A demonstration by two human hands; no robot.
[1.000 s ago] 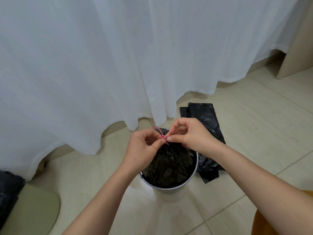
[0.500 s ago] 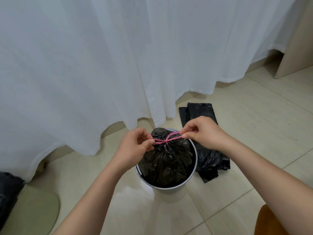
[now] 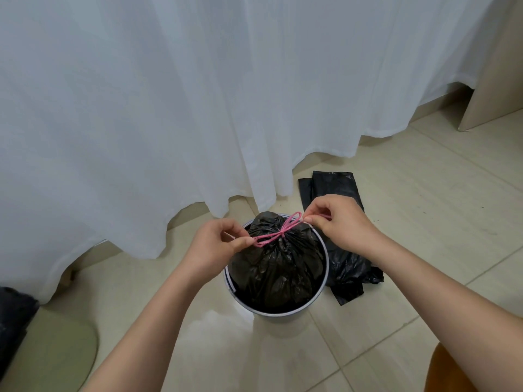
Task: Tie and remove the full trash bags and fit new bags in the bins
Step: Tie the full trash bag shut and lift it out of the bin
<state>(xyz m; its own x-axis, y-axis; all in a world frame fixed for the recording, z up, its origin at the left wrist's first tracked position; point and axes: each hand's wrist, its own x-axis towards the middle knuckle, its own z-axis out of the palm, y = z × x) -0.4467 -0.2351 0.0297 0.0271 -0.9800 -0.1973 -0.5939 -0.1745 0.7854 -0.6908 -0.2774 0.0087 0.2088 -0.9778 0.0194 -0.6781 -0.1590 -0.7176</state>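
Over the bin (image 3: 322, 292), both hands, left (image 3: 210, 247) and right (image 3: 338, 222), pinch the bag's (image 3: 277, 267) pink drawstring (image 3: 278, 234); no writing.

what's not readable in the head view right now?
- Contents of the full bag: hidden by its black plastic.
- Bin outer wall and base: hidden by the steep top-down angle.
- Spare black bags: count unclear, right hand overlaps them.
- Dark object: cut off by the left edge.
- Orange object: cut off at the bottom-right corner.
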